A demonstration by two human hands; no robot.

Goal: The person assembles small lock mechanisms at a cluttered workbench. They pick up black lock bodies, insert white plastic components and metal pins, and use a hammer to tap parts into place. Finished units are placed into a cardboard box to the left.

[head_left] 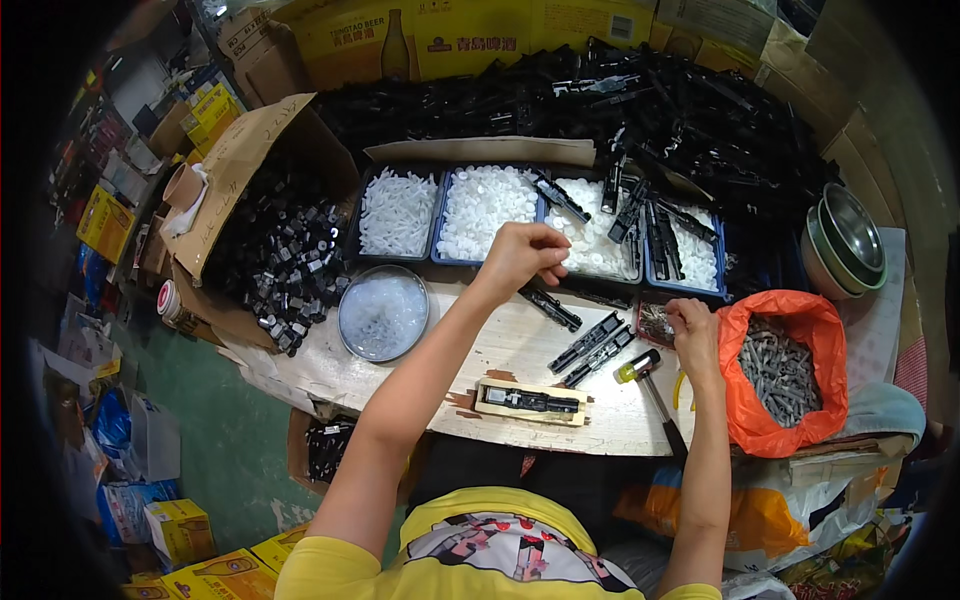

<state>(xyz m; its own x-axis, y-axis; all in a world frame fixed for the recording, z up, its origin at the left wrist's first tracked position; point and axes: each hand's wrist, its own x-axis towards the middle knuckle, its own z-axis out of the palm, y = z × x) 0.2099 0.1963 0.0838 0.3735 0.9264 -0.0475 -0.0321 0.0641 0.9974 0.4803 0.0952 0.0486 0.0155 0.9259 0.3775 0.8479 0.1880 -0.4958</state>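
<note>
My left hand point(522, 262) is over the front of a tray of small white round parts point(490, 205), its thumb and fingertips pinched together; whatever may be between them is too small to make out. Toward the right, my right hand point(692, 325) reaches down at a small reddish box of little metal parts point(655, 322), fingers closed, their tips partly hidden. Close in front of me, a black mechanism point(530, 400) rests in a pale wooden holder point(488, 408). Several similar black mechanisms point(585, 343) lie between my hands.
A yellow-headed hammer point(640, 367) lies near the right forearm, beside an orange bag point(745, 430) of grey metal parts. A round dish point(343, 330) of clear pieces and a carton point(225, 215) of black parts stand left. Black mechanisms point(440, 125) are heaped behind the trays.
</note>
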